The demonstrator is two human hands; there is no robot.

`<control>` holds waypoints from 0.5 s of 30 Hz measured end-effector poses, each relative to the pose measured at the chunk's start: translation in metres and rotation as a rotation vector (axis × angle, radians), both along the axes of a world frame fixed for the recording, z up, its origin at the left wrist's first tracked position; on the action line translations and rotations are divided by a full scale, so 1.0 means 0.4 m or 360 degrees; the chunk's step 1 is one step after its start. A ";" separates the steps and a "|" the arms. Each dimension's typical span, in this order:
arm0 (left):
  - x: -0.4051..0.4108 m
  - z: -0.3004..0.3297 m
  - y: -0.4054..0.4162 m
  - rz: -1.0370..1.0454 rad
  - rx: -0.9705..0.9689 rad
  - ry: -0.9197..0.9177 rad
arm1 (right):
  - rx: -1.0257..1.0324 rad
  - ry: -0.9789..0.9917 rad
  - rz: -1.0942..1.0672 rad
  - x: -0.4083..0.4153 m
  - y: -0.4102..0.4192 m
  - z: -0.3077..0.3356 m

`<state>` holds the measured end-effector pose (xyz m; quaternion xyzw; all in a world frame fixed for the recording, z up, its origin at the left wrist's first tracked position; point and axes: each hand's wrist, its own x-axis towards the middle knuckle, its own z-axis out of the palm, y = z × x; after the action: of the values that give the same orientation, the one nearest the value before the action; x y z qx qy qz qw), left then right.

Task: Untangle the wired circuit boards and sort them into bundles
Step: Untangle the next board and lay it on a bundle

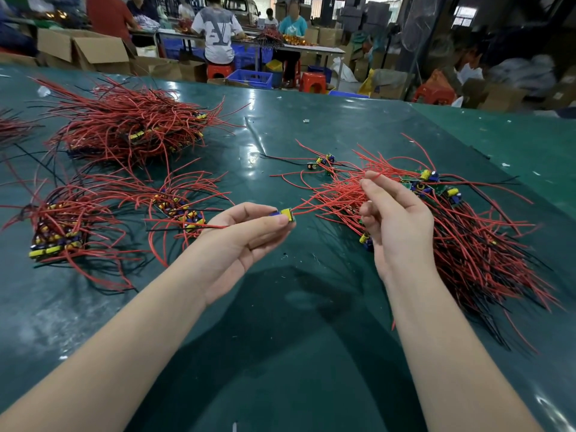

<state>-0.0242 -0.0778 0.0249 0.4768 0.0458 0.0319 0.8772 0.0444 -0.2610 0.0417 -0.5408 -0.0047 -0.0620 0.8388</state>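
Roughly halfway: left hand (249, 235) pinches a small yellow-and-blue circuit board (285, 215), right hand (396, 219) pinches red wires (339, 191); three sorted red-wired bundles (131, 129) lie left, big tangled pile (467, 244) remains

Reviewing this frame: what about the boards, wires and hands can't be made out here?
- Head view: the board is mostly covered by the left hand pinching it; markings too small.
- Which red wire the right hand pinches: lost among the tangled pile.
- Board count in the far pile: buried under wires.
- A pile at the left edge is cut off.
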 end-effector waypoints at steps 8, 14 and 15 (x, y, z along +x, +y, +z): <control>-0.001 0.002 -0.005 0.0244 0.0109 -0.0120 | -0.0092 0.0208 0.0859 -0.044 0.056 -0.005; -0.002 -0.003 -0.013 0.0167 0.0394 -0.0316 | 0.0049 -0.0007 0.0737 -0.076 0.100 -0.022; -0.004 -0.002 -0.013 0.0135 0.0467 -0.0347 | 0.0108 -0.0005 0.0677 -0.074 0.096 -0.019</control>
<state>-0.0258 -0.0832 0.0239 0.5910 -0.0346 0.1268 0.7959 0.0148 -0.2225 0.0340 -0.4991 -0.1179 0.1156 0.8507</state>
